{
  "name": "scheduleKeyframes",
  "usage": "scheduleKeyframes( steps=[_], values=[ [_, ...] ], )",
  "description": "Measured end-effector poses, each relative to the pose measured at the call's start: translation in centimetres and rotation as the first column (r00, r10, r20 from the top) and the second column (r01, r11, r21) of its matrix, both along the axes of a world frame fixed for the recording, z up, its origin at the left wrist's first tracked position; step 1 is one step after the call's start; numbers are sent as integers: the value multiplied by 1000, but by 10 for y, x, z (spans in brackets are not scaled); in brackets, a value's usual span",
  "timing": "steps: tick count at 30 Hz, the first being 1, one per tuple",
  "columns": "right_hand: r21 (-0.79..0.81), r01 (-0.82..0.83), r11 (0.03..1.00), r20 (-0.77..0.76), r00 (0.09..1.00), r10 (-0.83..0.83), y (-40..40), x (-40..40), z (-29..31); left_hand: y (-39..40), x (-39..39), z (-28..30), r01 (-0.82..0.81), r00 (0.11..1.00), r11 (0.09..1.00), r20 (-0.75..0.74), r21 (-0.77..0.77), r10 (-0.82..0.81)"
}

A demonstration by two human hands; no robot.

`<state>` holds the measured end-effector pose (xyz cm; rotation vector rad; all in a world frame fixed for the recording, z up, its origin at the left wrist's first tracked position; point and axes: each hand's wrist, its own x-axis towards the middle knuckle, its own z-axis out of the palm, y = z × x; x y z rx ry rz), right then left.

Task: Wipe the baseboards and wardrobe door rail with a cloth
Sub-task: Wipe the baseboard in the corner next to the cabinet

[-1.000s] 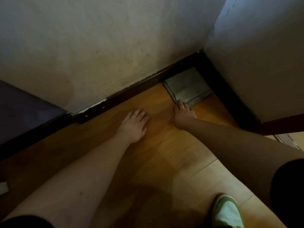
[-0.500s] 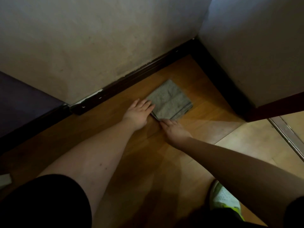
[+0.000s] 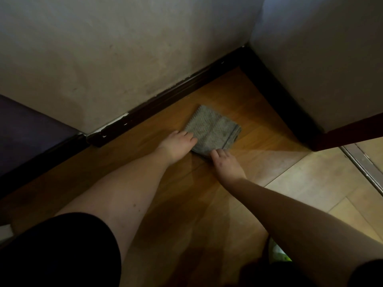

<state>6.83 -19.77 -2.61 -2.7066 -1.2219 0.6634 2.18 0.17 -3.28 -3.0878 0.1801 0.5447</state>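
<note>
A folded grey cloth (image 3: 214,130) lies flat on the wooden floor, a short way out from the dark baseboard (image 3: 165,96) along the back wall. My left hand (image 3: 177,145) rests on the floor with its fingers laid flat on the cloth's left edge. The bent fingers of my right hand (image 3: 224,163) hold the cloth's near corner. A second dark baseboard (image 3: 275,96) runs down the right wall from the corner. The metal door rail (image 3: 362,164) crosses the floor at the far right.
A dark purple panel (image 3: 31,129) stands at the left, meeting the chipped end of the back baseboard. A light green shoe (image 3: 277,253) shows beneath my right arm. A small white object (image 3: 5,230) lies at the left edge. Lighter floorboards lie at the right.
The cloth has been pulled out of the wall corner toward me and to the left. My left hand moved onto its left edge, and my right hand stayed at its near corner.
</note>
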Motion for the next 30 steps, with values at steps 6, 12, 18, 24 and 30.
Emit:
scheduleKeyframes(
  steps=[6,12,18,24,30],
  values=[
    [-39,59,998,-111,992,-63,0,9,5,6,13,15,-71,967,984,-255,-161,28],
    [19,44,999,-293,955,-36,3,34,13,20,22,30,-281,872,917,-474,-282,122],
    [108,292,950,-426,877,-221,5,42,9,28,24,37,-471,817,805,-523,-360,245],
    [41,276,960,-465,856,-226,3,58,4,35,12,26,-644,765,587,-386,-491,516],
    [103,491,865,-445,800,-401,12,68,-10,35,7,16,-717,646,357,-377,-599,663]
  ],
)
